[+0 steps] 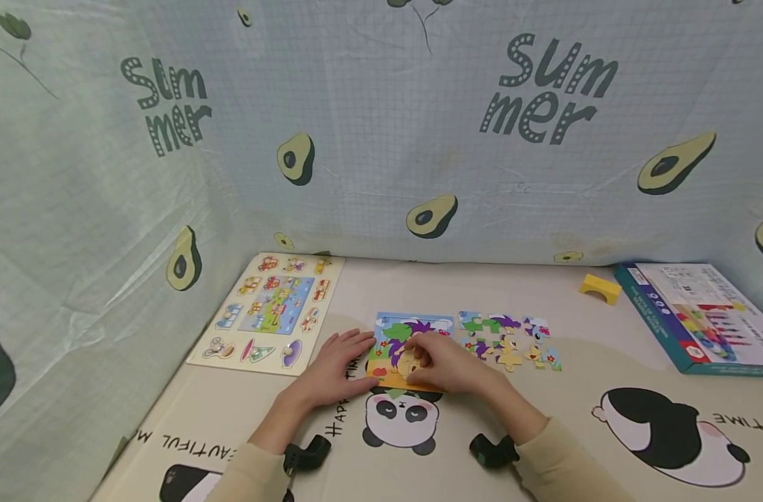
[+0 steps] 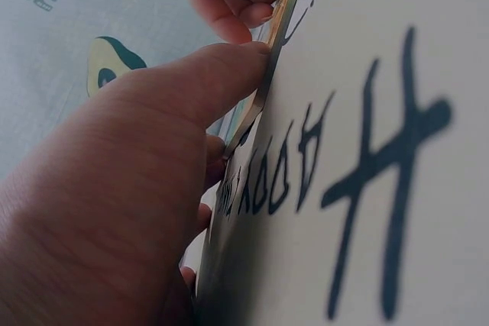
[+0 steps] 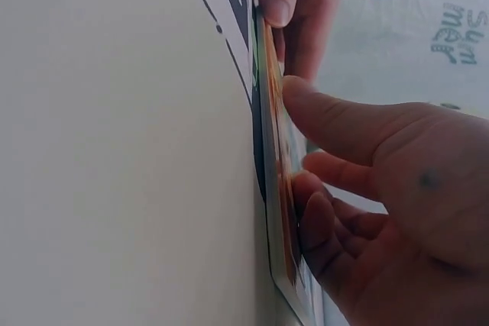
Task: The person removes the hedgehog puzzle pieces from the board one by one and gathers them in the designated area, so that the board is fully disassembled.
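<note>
A colourful jigsaw board [image 1: 387,322] with a cartoon pony picture lies in front of me. My left hand [image 1: 340,366] rests at its left side, fingers stretched along the edge. In the left wrist view, the left thumb [image 2: 229,70] touches the board's near edge. Over the lower right part of the board is my right hand [image 1: 450,362], its fingers bent down and the thumb on the surface. In the right wrist view, the right fingertips [image 3: 306,185] meet the board face; I cannot tell whether they pinch a piece. Loose puzzle pieces [image 1: 509,345] lie to the right.
A wooden board with vehicle shapes [image 1: 230,348] lies at the back left. A yellow arch block [image 1: 600,288] is beside a flat teal box [image 1: 701,335] at the back right. Patterned cloth walls [image 1: 368,188] stand behind and left of the printed table cover [image 1: 519,425].
</note>
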Motion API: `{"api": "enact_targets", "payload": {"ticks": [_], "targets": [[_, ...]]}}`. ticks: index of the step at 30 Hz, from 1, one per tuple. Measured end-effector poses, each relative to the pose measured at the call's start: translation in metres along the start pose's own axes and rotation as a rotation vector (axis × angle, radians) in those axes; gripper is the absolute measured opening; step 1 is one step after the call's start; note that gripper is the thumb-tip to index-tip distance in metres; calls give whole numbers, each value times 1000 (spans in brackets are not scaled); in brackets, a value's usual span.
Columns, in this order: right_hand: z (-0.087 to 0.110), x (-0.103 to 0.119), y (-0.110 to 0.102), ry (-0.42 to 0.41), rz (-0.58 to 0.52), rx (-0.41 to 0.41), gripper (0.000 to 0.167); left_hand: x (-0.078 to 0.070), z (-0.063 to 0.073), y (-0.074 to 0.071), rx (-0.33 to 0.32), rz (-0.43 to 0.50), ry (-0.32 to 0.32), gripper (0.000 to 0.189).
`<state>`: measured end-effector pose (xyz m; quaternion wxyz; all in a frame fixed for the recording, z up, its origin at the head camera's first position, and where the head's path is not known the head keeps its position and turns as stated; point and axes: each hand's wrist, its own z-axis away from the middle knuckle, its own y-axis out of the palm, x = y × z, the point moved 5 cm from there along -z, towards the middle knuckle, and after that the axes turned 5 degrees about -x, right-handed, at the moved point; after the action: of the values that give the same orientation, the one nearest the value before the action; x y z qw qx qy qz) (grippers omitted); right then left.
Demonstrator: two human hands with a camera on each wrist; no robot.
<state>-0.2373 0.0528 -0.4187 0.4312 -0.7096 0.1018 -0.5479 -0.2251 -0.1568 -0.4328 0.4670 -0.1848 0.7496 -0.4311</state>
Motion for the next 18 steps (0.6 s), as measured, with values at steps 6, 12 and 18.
{"api": "enact_targets", "payload": {"ticks": [6, 12, 18], "targets": [[2, 4, 4, 19, 93, -6, 42, -1, 0, 0, -4, -7, 4, 72], [3, 7, 6, 25, 112, -10, 40, -1, 0, 0, -13, -17, -12, 73], [4, 6, 6, 22, 109, -21, 40, -2, 0, 0, -12, -18, -13, 72]]}}
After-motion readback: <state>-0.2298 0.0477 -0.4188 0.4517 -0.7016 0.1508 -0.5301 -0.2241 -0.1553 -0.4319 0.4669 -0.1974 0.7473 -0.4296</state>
